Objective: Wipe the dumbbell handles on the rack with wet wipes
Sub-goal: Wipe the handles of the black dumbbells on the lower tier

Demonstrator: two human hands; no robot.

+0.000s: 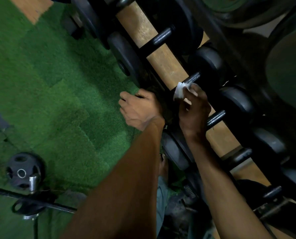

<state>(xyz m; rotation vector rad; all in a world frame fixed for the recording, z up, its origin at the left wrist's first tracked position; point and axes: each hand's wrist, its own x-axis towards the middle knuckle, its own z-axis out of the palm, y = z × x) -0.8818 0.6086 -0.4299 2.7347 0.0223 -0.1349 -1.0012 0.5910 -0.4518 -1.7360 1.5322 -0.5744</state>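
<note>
the right hand [193, 107] pinches a white wet wipe [179, 89] against the near end of a dumbbell handle [193, 78] on the rack [162, 61], so the wipe can rub along the bar. the left hand [140, 109], fingers curled, grips that dumbbell's dark front end, probably to steady it.

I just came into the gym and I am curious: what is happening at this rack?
A person is cleaning dumbbells. The right hand pinches a crumpled white wet wipe against the dark metal handle of one black dumbbell on the wooden rack. The left hand grips the rack's front edge beside it.
</note>
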